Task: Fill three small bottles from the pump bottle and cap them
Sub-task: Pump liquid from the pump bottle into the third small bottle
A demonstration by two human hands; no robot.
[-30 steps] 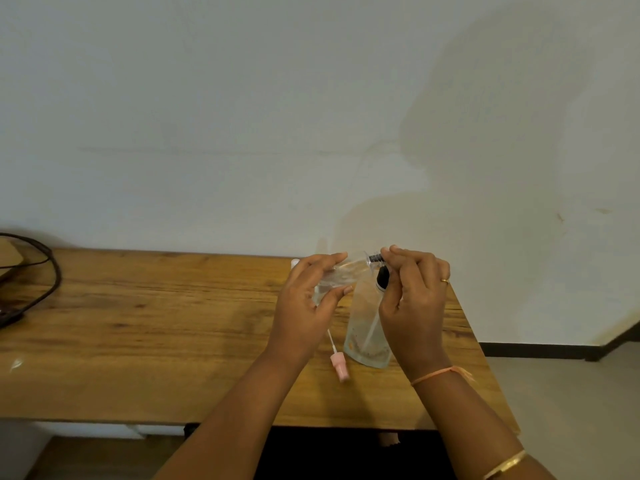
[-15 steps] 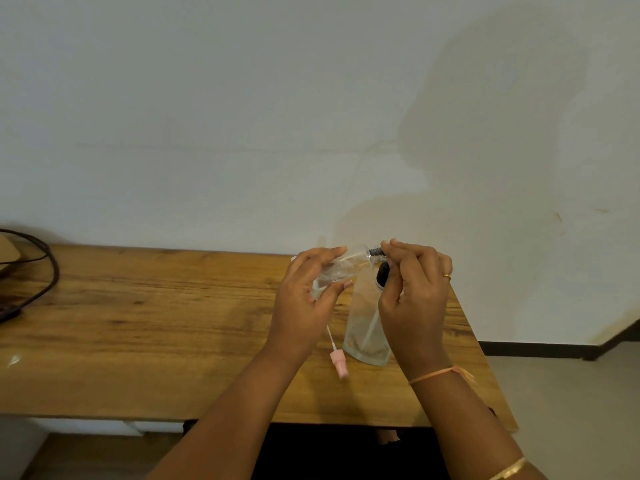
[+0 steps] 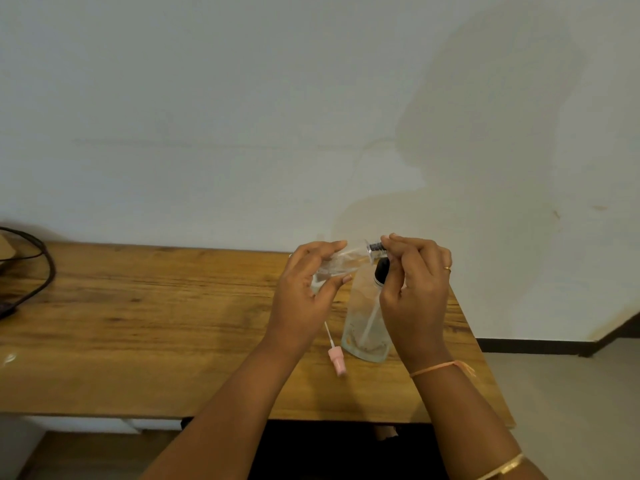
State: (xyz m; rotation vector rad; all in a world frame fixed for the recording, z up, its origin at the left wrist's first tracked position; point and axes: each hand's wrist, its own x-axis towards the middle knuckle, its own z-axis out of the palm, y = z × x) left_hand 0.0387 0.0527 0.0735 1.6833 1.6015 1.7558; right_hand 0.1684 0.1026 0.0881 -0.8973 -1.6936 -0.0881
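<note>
"Silver, that cap (image 3: 375,247) you're fiddling with: is it going on or coming off?"

"I can't tell from how it sits. My guess is I'm turning it, one way or the other. My right hand (image 3: 415,289) pinches it between thumb and fingertips, with the other fingers curled loosely behind. My left hand (image 3: 308,292) wraps the small bottle (image 3: 341,263), fingers over the top and thumb underneath. It holds the bottle almost on its side, neck toward the right hand, up off the surface (image 3: 156,323)."

"And the pump bottle (image 3: 363,327)?"

"Upright on the surface just below my hands, near the right end. Its black pump head (image 3: 381,271) sits right under the small bottle's neck. A pink sprayer top (image 3: 337,362) with a thin tube lies flat just beside the base, on the left."

"Is there anything in the small one yet?"

"It's too clear and too covered by my fingers to say."

"So which step is this?"

"Capping or uncapping one of the three, I'd judge. I see no other small bottles."

"What does the next move call for?"

"A firm left grip while the right fingertips twist. If there's liquid inside, the neck shouldn't dip lower until the thread is tight. If it's empty, the neck has to come under the pump spout."
</note>
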